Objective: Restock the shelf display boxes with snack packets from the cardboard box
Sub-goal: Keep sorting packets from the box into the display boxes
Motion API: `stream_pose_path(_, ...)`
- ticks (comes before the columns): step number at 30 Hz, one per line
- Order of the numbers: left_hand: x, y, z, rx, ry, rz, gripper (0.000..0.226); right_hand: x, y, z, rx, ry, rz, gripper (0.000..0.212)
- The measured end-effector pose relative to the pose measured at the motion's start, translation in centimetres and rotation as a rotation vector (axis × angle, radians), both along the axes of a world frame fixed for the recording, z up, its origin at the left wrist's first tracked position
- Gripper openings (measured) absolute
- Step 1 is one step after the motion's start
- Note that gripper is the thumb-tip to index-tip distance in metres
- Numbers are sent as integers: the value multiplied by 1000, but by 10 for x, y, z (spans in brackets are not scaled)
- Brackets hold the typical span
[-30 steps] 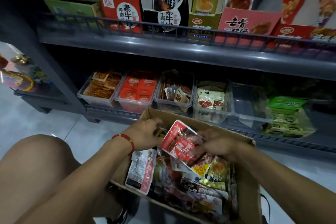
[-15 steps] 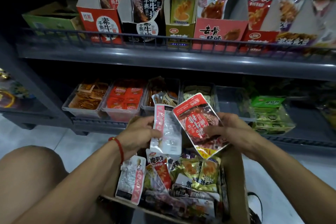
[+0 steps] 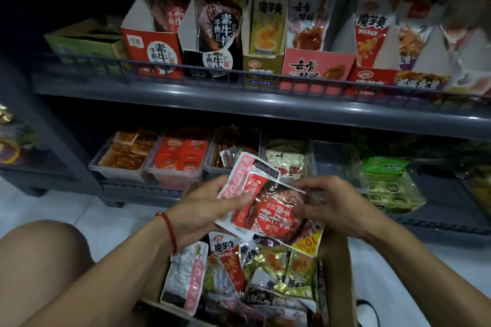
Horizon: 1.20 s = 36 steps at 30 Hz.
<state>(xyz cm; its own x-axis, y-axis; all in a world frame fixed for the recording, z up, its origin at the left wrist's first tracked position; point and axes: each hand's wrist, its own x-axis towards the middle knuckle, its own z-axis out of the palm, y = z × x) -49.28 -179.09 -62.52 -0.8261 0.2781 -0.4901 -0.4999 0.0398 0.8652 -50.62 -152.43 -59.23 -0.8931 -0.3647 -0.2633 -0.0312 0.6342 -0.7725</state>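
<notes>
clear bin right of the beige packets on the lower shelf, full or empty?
Looks empty. The clear bin shows only bare walls and floor, while the neighbouring beige-packet bin holds stock. Its dark back corner is hard to see.

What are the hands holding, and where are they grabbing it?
Two snack packets stacked together: a red packet on a white packet. The left hand grips their left edges; the right hand pinches the red packet's right side.

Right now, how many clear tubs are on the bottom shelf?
5, left to right: orange-packet tub, red-packet tub, mixed tub, pale-packet tub, empty-looking tub. Others may hide in the dark.
</notes>
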Motion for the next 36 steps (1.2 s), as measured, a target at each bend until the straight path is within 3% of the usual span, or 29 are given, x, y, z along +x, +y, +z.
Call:
stream_pose_path(3,-1,4,1,1,101,45,55,-3,-3,3,-168,90,-248,36)
stream_pose_path(6,-4,2,11,86,174,177,55,-2,-11,3,-451,0,-431,52)
stream_pose_path(10,-7,-8,22,146,275,262,55,6,-32,8,-593,-96,-392,37)
stream_pose_path(13,-12,-20,37,174,350,334,51,-4,-44,32,-557,61,-378,26)
stream_pose_path(17,-22,-58,58,222,402,581,30,-35,-74,98,-527,275,-257,21)
stream_pose_path(22,-26,-104,74,232,465,775,24,-111,-142,196,-385,749,-183,11)
stream_pose_path(26,-20,-126,82,236,474,805,25,-167,-198,237,-145,944,-161,4)
stream_pose_path(32,-21,-146,86,215,440,840,22,-219,-256,241,380,970,-111,16)
stream_pose_path(36,-21,-149,88,207,431,836,23,-232,-280,215,547,922,-99,21)
